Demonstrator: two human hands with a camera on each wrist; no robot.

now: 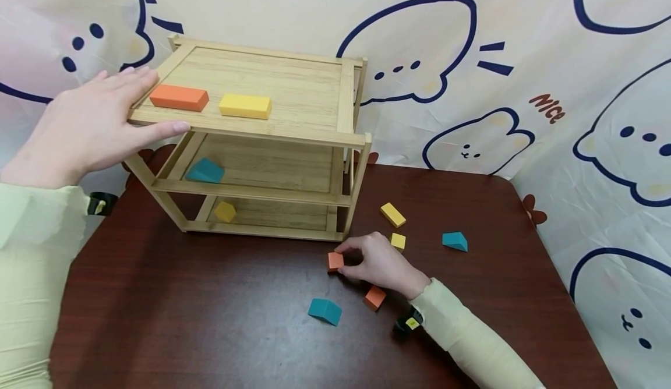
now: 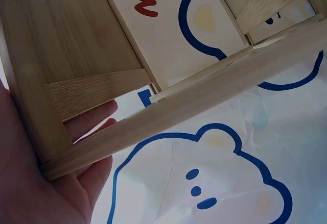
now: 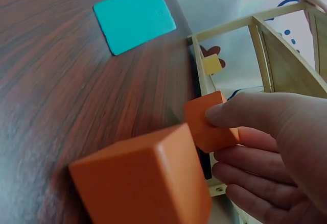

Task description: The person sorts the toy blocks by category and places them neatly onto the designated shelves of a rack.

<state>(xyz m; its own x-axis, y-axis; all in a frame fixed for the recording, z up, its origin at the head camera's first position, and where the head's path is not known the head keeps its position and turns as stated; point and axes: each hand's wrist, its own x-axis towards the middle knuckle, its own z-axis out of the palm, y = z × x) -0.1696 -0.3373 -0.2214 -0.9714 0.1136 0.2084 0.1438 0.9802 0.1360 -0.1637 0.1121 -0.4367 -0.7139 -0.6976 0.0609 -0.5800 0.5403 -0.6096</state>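
Note:
My right hand [image 1: 385, 264] pinches a small orange block [image 1: 335, 262] between thumb and fingers, low over the table by the rack's front right leg. The right wrist view shows the thumb on one face of that block [image 3: 196, 114]. Close to this hand lie another orange block [image 1: 374, 297] and a yellow cube [image 1: 398, 241]. A teal block [image 1: 325, 311] is nearer the front. My left hand [image 1: 94, 124] rests with extended fingers on the top left corner of the wooden three-tier rack [image 1: 304, 138], its thumb along the front edge.
On the rack's top lie an orange bar [image 1: 179, 97] and a yellow bar [image 1: 245, 106]. The middle shelf holds a teal block [image 1: 205, 170], the bottom a yellow block [image 1: 225, 211]. Right on the dark table [image 1: 209, 319] are a yellow bar [image 1: 393, 215] and a teal block [image 1: 454, 241].

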